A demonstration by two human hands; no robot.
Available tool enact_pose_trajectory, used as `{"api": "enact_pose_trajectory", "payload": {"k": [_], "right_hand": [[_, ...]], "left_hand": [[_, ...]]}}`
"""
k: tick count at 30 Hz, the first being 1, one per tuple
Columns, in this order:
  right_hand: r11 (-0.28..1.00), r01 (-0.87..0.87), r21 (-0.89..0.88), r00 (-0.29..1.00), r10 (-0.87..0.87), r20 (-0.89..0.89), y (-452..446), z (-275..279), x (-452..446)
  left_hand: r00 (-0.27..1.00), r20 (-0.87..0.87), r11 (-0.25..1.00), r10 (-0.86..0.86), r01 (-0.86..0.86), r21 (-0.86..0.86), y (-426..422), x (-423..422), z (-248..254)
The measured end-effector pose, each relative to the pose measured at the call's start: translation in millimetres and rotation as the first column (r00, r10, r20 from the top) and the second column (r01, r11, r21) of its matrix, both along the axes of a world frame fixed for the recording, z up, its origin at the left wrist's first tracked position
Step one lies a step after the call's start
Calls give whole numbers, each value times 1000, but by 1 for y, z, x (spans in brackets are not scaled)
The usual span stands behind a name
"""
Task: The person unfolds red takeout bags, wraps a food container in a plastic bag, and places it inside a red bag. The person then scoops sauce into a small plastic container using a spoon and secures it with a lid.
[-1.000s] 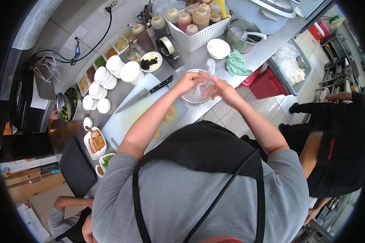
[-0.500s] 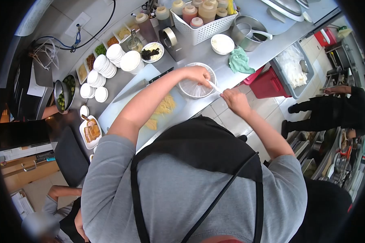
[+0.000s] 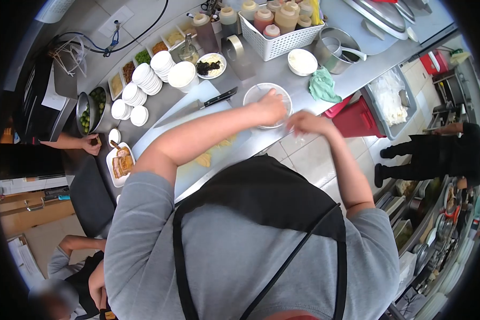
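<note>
My left hand (image 3: 272,108) is over the mouth of a round white container (image 3: 251,96) lined with clear plastic. Its fingers point down and are mostly hidden, so what they hold does not show. Just right of the container's rim, past the counter edge, my right hand (image 3: 310,124) has its fingers bent and apart, slightly blurred, with nothing plain in them. Beneath my left forearm lies a pale cutting board (image 3: 168,128) bearing thin yellow food strips (image 3: 203,159). A black-handled knife (image 3: 218,98) rests across the board's far part.
Behind the container stand a white bowl (image 3: 303,62), a green cloth (image 3: 324,86), a steel pot (image 3: 336,64) and a basket (image 3: 272,49) of sauce bottles. Stacked white lids (image 3: 146,79) are on the left, near a co-worker's hand (image 3: 90,144). Another person (image 3: 442,154) stands at right.
The white strip stretched between my hands no longer shows. My left hand has moved lower over the container, and my right hand's fingers have loosened. A co-worker's hand has appeared at left.
</note>
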State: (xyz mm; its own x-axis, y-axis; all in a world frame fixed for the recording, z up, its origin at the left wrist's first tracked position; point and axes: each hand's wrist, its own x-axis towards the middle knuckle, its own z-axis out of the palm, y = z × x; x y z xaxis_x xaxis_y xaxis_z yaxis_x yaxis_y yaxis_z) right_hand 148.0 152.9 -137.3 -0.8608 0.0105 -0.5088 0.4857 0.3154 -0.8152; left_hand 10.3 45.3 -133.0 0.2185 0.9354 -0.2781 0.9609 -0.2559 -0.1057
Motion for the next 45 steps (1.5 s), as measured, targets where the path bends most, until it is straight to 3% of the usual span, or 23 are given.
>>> {"api": "enact_pose_trajectory", "payload": {"k": [2,4,6,7,9,11,14,15,17,18,19,20,21,23,24,26,28,30,32,38,41,43,45], "right_hand": [[935,203,291,972,-156,-177,45,-2,-14],[787,267,556,942,-90,-325,44,27,-50],[730,115,674,898,214,-385,26,30,-87],[765,-142,628,885,383,-265,10,33,-104],[667,-506,547,782,622,-35,-20,28,-129],[577,-616,536,722,686,92,-27,7,-138],[578,-571,583,754,650,93,-19,8,-148],[711,-513,481,839,534,106,-8,21,-144],[823,-429,372,902,409,137,12,19,-129],[948,-242,205,968,250,-17,23,1,-120],[999,-54,3,989,53,-135,31,-12,-112],[999,-53,1,990,53,-134,32,-16,-104],[1000,28,-15,971,-30,-236,30,-23,-93],[986,158,-48,887,-163,-433,19,-34,-74],[986,161,-51,887,-167,-430,11,-41,-65],[938,311,-155,726,-340,-598,-10,-45,-51],[897,403,-180,669,-423,-611,-28,-37,-43],[861,468,-197,678,-493,-545,-34,-31,-39],[837,504,-215,689,-539,-484,-28,-39,-43],[528,646,-551,416,-849,-326,-40,-35,-58],[531,718,-450,430,-847,-313,-51,-26,-48],[672,740,21,525,-558,-642,-58,-32,-47],[659,750,53,525,-544,-655,-61,-41,-52]], "left_hand": [[999,-53,1000,-9,9,-7,-9,11,-2],[944,-321,978,-80,137,158,-15,24,-3],[893,-448,987,-50,112,115,-6,35,-32],[789,-611,973,-59,182,141,8,32,-90],[656,-753,956,-51,250,153,10,34,-96],[887,-459,998,49,-66,-21,-8,46,-15],[885,-465,995,-32,73,70,-22,43,-7],[885,-465,995,-29,70,71,-25,37,-10],[991,-111,931,75,-30,365,-31,23,-17],[991,-111,930,76,-31,366,-35,14,-17],[979,166,891,115,-176,418,-40,5,-13],[893,432,844,128,-327,424,-44,-3,-11],[891,435,846,129,-327,420,-46,-12,-10],[199,907,789,372,-583,-196,-46,-29,-10],[198,906,790,375,-580,-200,-44,-32,-17],[-500,812,680,300,-485,-550,-42,-37,-32],[-481,813,652,329,-507,-564,-38,-35,-33],[-285,871,583,399,-655,-481,-34,-32,-24],[-254,891,598,377,-667,-444,-32,-33,-22],[-264,926,627,271,-681,-377,-27,-35,-32],[-300,932,609,204,-706,-360,-27,-35,-38],[-305,940,610,153,-720,-333,-28,-33,-37],[-227,956,575,184,-764,-292,-30,-30,-29]]}}
